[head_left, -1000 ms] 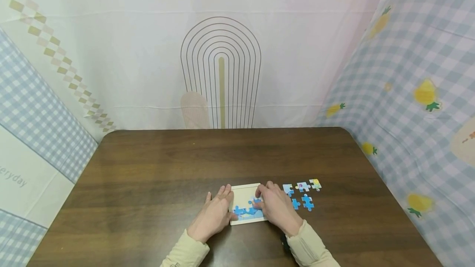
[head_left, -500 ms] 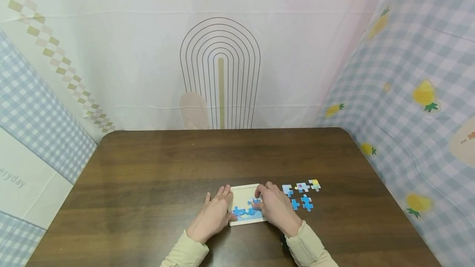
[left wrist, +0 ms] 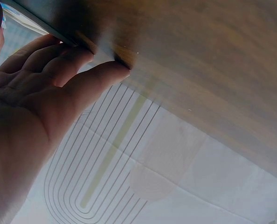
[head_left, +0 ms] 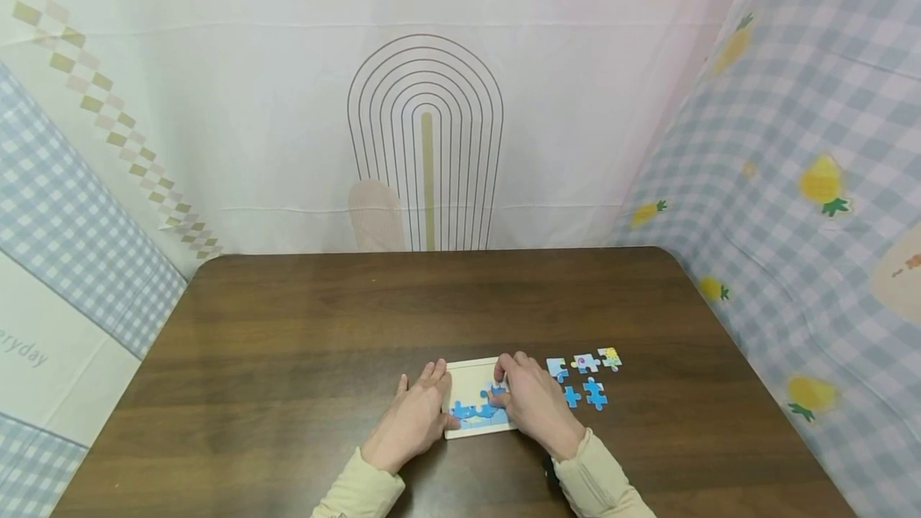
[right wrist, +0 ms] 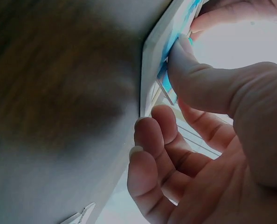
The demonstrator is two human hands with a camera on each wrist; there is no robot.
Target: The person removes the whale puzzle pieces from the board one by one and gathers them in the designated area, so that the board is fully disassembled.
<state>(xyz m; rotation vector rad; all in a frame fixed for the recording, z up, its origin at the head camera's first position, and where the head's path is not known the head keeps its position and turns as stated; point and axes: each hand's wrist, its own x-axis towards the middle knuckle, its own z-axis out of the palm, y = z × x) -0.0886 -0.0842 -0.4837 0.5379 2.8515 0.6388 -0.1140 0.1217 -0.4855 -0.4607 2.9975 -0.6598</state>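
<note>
A shallow pale wooden puzzle tray lies on the table, with blue puzzle pieces fitted along its near side. My left hand rests along the tray's left edge, fingers extended; in the left wrist view its fingertips meet the table. Over the tray's right part, my right hand pinches a blue puzzle piece between thumb and index finger. The right wrist view shows that puzzle piece tilted at the tray rim, its far side hidden by the thumb, other fingers curled below.
Several loose puzzle pieces lie right of the tray, among them a blue one and a yellow-and-white one. The brown wooden table ends at a patterned cloth backdrop. A checked cloth hangs at the right.
</note>
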